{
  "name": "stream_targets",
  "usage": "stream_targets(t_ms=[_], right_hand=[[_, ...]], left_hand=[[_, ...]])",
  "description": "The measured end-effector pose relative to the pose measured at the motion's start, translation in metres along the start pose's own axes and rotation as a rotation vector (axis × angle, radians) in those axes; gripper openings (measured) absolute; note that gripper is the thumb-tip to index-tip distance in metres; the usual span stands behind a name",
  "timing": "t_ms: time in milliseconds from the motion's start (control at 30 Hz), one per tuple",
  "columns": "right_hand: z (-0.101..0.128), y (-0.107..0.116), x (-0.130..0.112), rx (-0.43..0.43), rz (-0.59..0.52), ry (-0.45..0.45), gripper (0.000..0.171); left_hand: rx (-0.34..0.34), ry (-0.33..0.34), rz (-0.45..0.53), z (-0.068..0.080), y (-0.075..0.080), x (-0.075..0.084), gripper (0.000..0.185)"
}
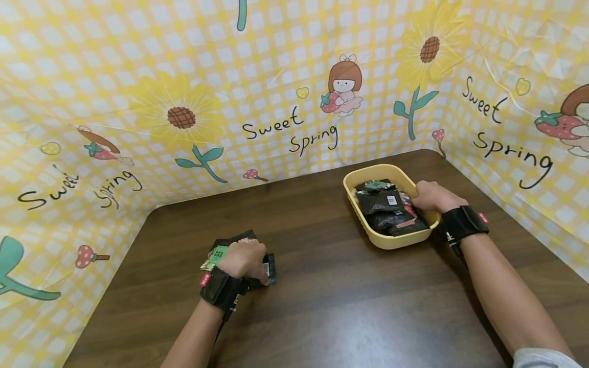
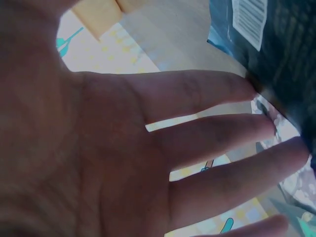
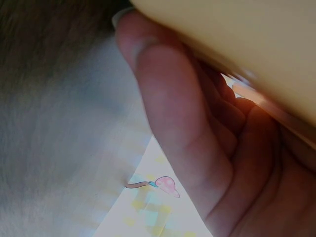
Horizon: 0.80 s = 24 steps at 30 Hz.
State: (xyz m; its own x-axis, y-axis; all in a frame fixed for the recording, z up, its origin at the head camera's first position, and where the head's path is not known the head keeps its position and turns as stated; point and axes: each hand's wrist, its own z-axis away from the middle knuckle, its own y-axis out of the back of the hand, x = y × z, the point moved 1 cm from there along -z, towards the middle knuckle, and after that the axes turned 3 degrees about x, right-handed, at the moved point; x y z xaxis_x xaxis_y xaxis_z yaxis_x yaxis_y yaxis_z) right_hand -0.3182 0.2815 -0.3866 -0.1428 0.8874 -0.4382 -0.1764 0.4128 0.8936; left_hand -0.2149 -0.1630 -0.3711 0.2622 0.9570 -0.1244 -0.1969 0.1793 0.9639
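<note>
Over a small pile of flat foil packets (image 1: 218, 253), some black and one with a green panel, my left hand (image 1: 244, 259) reaches down at the left of the table. Its fingertips meet a dark packet (image 2: 276, 54) with a white barcode label, held at its edge; the thumb tip is outside the left wrist view. My right hand (image 1: 436, 196) grips the right rim of a yellow plastic basket (image 1: 400, 242), seen close up along the thumb (image 3: 173, 103) in the right wrist view. Several black packets (image 1: 379, 202) lie inside the basket.
The brown wood-grain table (image 1: 317, 286) reaches back to a yellow checked cloth (image 1: 276, 61) printed with flowers and lettering, which rises along the back and sides. Each wrist wears a black strap (image 1: 467, 222) with a small camera cable.
</note>
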Motion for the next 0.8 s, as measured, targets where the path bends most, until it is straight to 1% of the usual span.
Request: stream_targets(t_ms=[67, 233, 267, 333, 467, 500, 667, 800], right_hand=[[0.001, 0.0, 0.001, 0.002, -0.001, -0.005, 0.014], [0.001, -0.002, 0.003, 0.001, -0.002, -0.009, 0.014], [0.001, -0.002, 0.003, 0.001, -0.002, -0.01, 0.014], [0.001, -0.002, 0.004, 0.004, 0.003, -0.009, 0.014], [0.001, -0.001, 0.004, 0.015, 0.005, -0.003, 0.015], [0.001, -0.001, 0.004, 0.018, 0.006, -0.003, 0.015], [0.0, 0.0, 0.002, 0.021, 0.009, 0.002, 0.015], [-0.001, 0.0, 0.002, 0.018, 0.013, -0.001, 0.015]], left_hand=[[0.009, -0.008, 0.013, 0.0, -0.001, 0.0, 0.038], [0.028, -0.017, 0.032, 0.0, -0.003, -0.002, 0.063], [0.026, -0.014, 0.038, 0.0, -0.003, -0.003, 0.066], [0.012, -0.002, 0.058, -0.002, -0.005, -0.004, 0.072], [-0.039, 0.034, 0.129, -0.004, -0.006, -0.007, 0.079], [-0.051, 0.044, 0.144, -0.005, -0.007, -0.007, 0.078], [-0.076, 0.074, 0.179, -0.01, -0.009, -0.011, 0.053], [-0.078, 0.053, 0.207, -0.012, -0.009, -0.012, 0.046]])
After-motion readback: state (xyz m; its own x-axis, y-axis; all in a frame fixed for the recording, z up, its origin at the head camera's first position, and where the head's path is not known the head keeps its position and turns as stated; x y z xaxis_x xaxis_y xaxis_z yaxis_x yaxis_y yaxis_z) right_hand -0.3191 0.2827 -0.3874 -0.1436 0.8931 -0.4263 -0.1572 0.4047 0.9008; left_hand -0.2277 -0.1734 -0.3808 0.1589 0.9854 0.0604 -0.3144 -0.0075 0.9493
